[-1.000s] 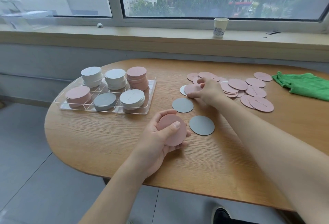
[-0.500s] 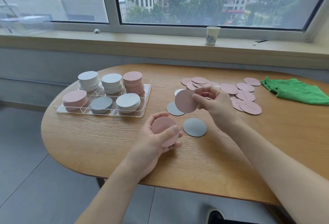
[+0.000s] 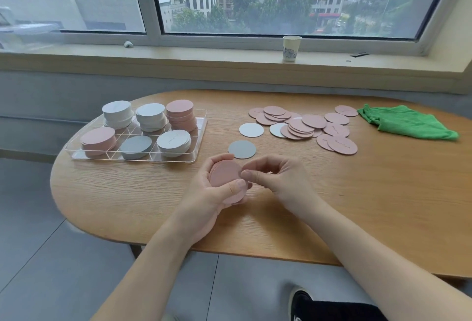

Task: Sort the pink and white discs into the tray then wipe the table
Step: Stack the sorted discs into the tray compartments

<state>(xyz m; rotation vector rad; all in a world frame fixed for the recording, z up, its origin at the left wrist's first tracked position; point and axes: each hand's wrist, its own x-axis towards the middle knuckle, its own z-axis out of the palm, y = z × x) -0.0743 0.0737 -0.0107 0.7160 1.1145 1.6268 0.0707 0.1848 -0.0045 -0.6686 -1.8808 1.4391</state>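
My left hand (image 3: pixel 212 193) grips a small stack of pink discs (image 3: pixel 226 176) just above the table's front middle. My right hand (image 3: pixel 278 183) is right beside it, thumb and forefinger pinching the stack's right edge. A clear tray (image 3: pixel 200 139) at the left holds stacks of pink and white discs in six compartments. Loose pink discs (image 3: pixel 306 124) lie heaped at the back right. Two white discs (image 3: pixel 251 129) (image 3: pixel 242 149) lie flat between the tray and the heap, and a third shows under the heap's left side.
A green cloth (image 3: pixel 406 124) lies crumpled at the table's far right. The wooden table (image 3: pixel 357 206) has a rounded left end and a near edge close to my arms. A paper cup (image 3: pixel 291 47) stands on the windowsill behind.
My right hand lifted a pink disc from the heap's edge and brought it left onto the stack in my left hand. The camera tilted so the table sits lower in view.
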